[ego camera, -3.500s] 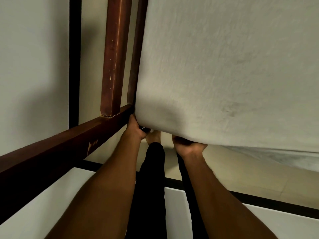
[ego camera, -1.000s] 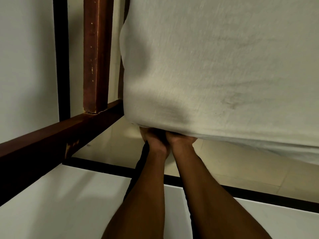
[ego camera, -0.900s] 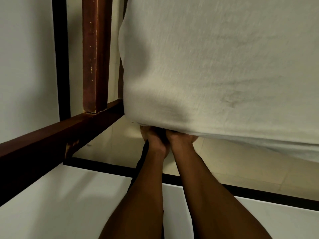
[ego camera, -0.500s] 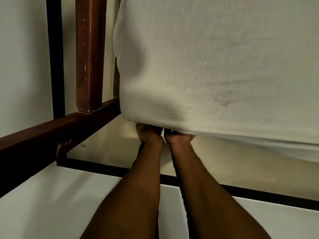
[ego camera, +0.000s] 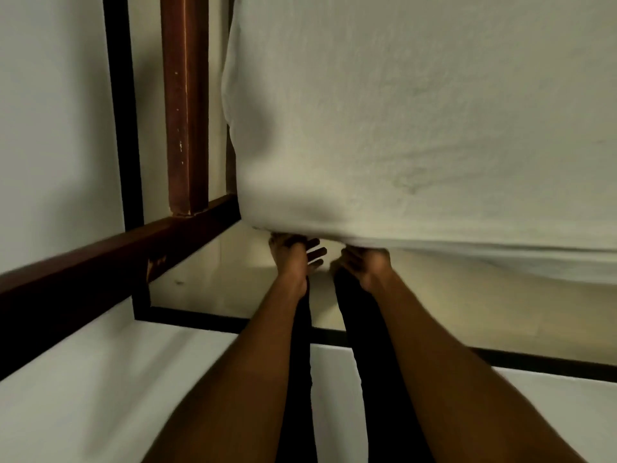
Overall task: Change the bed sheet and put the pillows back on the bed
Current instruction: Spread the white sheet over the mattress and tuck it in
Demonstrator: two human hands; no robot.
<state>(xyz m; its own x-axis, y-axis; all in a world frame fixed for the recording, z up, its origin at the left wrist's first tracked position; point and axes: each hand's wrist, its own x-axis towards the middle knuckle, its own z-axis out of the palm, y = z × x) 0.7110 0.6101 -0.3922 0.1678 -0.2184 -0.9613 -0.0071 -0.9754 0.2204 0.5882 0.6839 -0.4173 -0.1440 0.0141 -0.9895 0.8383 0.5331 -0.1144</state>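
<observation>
Sheet (ego camera: 417,128): off-white, coarse woven cloth with a slightly nubbly face and a few faint grey smudges; drawn over the mattress corner, filling the upper right of the view, its rounded corner just beside the bed frame

Lower hem: hangs in a soft sagging line to the right, loose there, snug at the corner

Left hand (ego camera: 293,253): under the corner, fingers (ego camera: 314,252) partly spread and showing below the hem; grip looks loose, though whether it pinches any cloth cannot be told

Right hand (ego camera: 365,260): close beside the left, knuckles up against the hem, fingertips hidden beneath the sheet; looks curled on the edge, but the hold itself is not visible

Step in hand, as judged: tucking the corner under the mattress. To do it well, pull the cloth taut towards the corner first, push the slack flat and deep underneath, then work along to the right where the hem droops, so no bunching is left

Frame (ego camera: 185,105): dark red-brown wooden post and rail, squared, with chipped finish showing pale specks; the post meets the rail just left of the sheet

Surroundings: pale glossy floor with black strips, plain light walls; dark trouser legs between the forearms

Pillows: none in view
</observation>
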